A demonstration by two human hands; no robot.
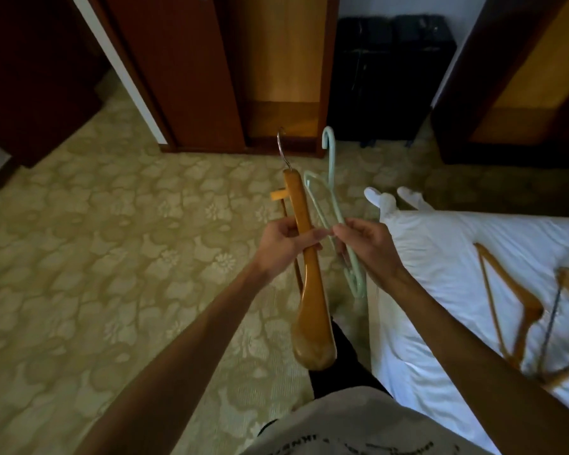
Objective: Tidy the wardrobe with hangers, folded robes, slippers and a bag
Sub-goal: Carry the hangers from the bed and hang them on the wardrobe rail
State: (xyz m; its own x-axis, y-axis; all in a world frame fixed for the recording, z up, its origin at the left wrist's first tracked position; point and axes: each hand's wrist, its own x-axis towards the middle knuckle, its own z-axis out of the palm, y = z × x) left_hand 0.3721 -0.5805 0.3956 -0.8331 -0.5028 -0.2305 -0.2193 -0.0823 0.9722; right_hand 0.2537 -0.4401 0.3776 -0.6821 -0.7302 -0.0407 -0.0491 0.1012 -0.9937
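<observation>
My left hand (284,243) grips a thick wooden hanger (311,290) with a metal hook, seen edge-on and pointing toward the open wardrobe (283,77). My right hand (365,246) pinches a pale green plastic hanger (330,195) just right of it, hook away from me. The two hands touch at the fingertips. More wooden hangers (519,307) lie on the white bed at the right. A pair of white slippers (396,197) rests at the bed's far corner.
The patterned carpet (112,241) covers the floor to the left. A black luggage rack or case (388,77) stands right of the wardrobe. A second wooden cabinet (523,93) is at the far right. The white bed (440,257) borders my right side.
</observation>
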